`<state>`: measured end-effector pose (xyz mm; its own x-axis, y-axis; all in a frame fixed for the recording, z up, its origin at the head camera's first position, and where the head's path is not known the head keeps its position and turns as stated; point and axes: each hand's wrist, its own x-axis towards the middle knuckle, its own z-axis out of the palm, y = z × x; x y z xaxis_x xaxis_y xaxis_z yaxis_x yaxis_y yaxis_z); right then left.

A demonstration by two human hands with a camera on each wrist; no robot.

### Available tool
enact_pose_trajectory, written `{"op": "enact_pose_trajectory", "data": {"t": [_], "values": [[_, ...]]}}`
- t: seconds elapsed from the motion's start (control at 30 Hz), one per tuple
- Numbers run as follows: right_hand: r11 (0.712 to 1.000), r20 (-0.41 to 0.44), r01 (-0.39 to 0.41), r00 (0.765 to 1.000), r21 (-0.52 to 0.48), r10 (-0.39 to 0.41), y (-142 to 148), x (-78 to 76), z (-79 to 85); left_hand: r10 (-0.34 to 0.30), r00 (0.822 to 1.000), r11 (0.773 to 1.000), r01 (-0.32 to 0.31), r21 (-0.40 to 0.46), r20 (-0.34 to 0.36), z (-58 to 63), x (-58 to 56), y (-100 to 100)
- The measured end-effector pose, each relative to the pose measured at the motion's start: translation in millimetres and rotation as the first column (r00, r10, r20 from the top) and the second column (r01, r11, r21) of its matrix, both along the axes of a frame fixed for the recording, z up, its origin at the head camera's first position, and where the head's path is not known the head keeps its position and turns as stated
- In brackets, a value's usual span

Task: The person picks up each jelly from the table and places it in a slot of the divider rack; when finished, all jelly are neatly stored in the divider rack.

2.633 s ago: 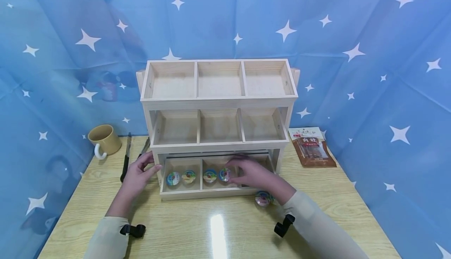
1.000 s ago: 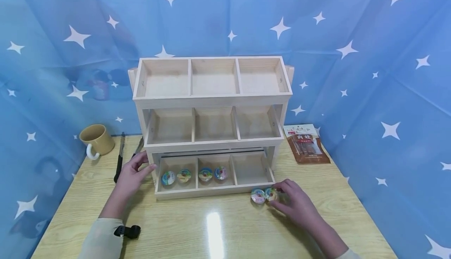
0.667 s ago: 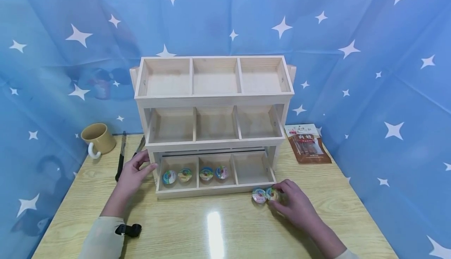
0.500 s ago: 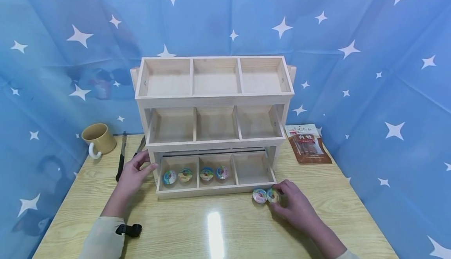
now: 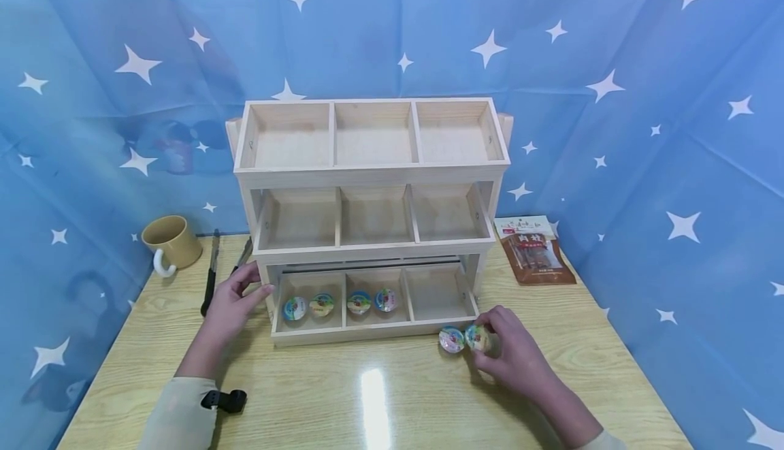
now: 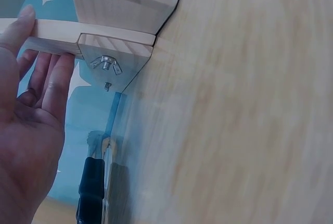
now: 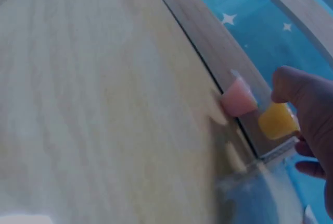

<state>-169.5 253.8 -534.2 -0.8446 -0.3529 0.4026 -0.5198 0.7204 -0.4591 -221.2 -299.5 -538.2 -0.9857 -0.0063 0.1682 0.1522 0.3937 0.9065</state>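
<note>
A three-tier pale wooden rack [image 5: 373,176] stands at the middle of the table. My left hand [image 5: 233,303] holds its left upright, thumb on one side and fingers on the other, as the left wrist view shows. Off the rack's front right corner, my right hand [image 5: 511,351] pinches a yellow jelly cup [image 7: 277,121] between thumb and fingers. Right beside it is a pink jelly cup [image 5: 452,340]. In the bottom tier, two jelly cups [image 5: 308,306] lie in the left compartment and two more cups [image 5: 372,301] in the middle one. The right compartment [image 5: 436,291] holds none.
A tan mug [image 5: 172,241] with a white handle stands at the back left. Black-handled tongs [image 5: 211,280] lie between it and the rack. At the back right is a brown snack packet [image 5: 539,256]. A blue starry curtain [image 5: 643,130] hangs close behind.
My right hand left a cup in the bottom middle compartment, moved to the two cups at the front right, and now tilts the yellow one slightly. The left hand keeps its place.
</note>
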Motion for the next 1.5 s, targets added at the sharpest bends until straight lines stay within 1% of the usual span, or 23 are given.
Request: {"op": "enact_pose_trajectory", "data": {"t": [0.1, 0.23, 0.3, 0.47, 0.6, 0.77, 0.9, 1.1, 1.3, 1.5], "values": [[0.999, -0.041, -0.03, 0.999, -0.019, 0.029, -4, -5.4, 6.1, 0.001, 1.0, 1.0, -0.001, -0.002, 0.002, 1.9, 0.5, 0], [0.999, -0.057, -0.046, 0.997, -0.03, 0.044, -12, -14.0, 14.1, -0.003, 1.0, 1.0, 0.003, -0.002, 0.004, 3.6, 0.5, 0], [0.998, -0.042, -0.046, 0.998, -0.035, 0.045, -17, -18.6, 17.1, -0.005, 1.0, 1.0, 0.005, -0.006, 0.005, 3.4, -0.1, -1], [0.993, 0.013, -0.074, 0.997, -0.088, 0.075, -27, -30.6, 22.4, -0.007, 1.0, 1.0, 0.007, -0.012, 0.004, 1.2, -1.2, -1], [0.989, 0.028, -0.101, 0.994, -0.11, 0.105, -36, -42.3, 25.2, -0.001, 1.0, 1.0, 0.001, -0.012, 0.008, 1.8, -0.6, -2], [0.987, 0.07, -0.102, 0.991, -0.124, 0.111, -45, -57.2, 20.7, 0.0, 1.0, 1.0, 0.0, -0.012, 0.01, 0.1, -1.4, -2], [0.99, 0.106, -0.104, 0.988, -0.095, 0.114, -53, -68.2, 17.5, 0.004, 1.0, 1.0, -0.003, -0.02, 0.01, -1.3, -1.6, -2], [0.988, 0.096, -0.157, 0.983, -0.011, 0.157, -67, -81.1, 18.2, -0.006, 1.0, 1.0, 0.006, -0.015, -0.009, -0.6, -2.1, -2], [0.983, 0.134, -0.172, 0.978, 0.064, 0.163, -77, -88.0, 17.1, -0.011, 1.0, 1.0, 0.011, -0.017, -0.011, 0.8, -1.9, -1], [0.979, 0.195, -0.182, 0.967, 0.089, 0.162, -82, -92.1, 16.1, -0.009, 1.0, 1.0, 0.009, -0.015, -0.01, 2.5, -0.2, -1]]}}
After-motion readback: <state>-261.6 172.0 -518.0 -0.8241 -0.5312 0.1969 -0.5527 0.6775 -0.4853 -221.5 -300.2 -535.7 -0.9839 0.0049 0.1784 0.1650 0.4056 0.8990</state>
